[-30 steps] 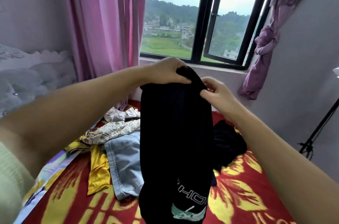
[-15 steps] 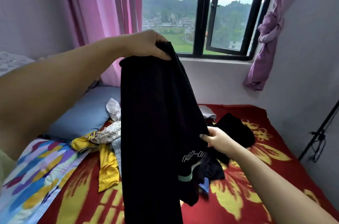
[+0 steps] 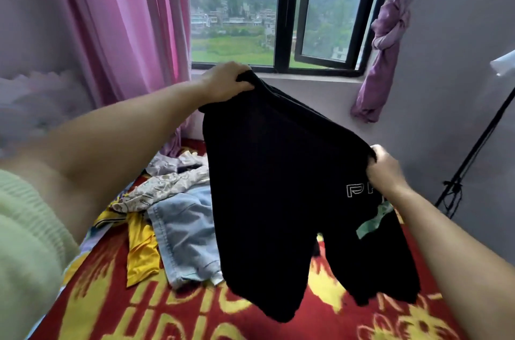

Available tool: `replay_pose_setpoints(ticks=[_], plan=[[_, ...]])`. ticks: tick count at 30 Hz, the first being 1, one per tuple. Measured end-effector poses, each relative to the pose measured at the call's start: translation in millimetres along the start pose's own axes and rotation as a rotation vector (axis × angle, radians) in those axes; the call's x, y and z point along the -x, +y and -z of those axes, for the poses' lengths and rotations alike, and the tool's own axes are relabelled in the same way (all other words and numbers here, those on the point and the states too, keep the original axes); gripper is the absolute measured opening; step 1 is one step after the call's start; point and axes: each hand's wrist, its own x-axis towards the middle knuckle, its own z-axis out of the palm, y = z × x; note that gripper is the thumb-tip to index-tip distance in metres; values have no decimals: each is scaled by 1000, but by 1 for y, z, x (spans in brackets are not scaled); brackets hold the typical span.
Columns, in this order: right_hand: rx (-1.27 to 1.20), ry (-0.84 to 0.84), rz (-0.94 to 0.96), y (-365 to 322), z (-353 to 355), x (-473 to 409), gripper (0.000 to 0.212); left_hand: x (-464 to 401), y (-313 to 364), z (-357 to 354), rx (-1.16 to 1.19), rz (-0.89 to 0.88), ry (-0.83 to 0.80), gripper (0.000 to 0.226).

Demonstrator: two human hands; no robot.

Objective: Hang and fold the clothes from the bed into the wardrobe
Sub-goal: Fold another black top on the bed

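The left hand (image 3: 227, 83) grips one top corner of the black shorts (image 3: 278, 186), fingers curled over the waistband; the right hand (image 3: 386, 172) pinches the opposite corner, lower down, so the shorts hang spread and tilted above the bed (image 3: 195, 311). White lettering and a green patch show on the leg by the right hand. Left of the shorts, on the bed's red and yellow cover, lie jeans (image 3: 184, 231), a yellow garment (image 3: 140, 253) and a patterned, possibly floral, one (image 3: 164, 189). Beyond the shorts stand a window (image 3: 281, 19) and pink curtain (image 3: 125, 19).
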Motion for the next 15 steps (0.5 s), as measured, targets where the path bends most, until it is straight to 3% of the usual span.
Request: replay_pose_setpoints(ticks=[4, 7, 11, 15], plan=[[43, 111, 60, 4, 27, -5, 21, -15, 1, -24, 39, 23, 204, 24], [131, 121, 116, 14, 30, 3, 22, 2, -1, -42, 102, -24, 250, 22], [306, 0, 131, 47, 3, 47, 20, 72, -18, -77, 166, -172, 90, 21], [448, -276, 119, 87, -54, 131, 17, 178, -52, -139, 161, -236, -157, 25]])
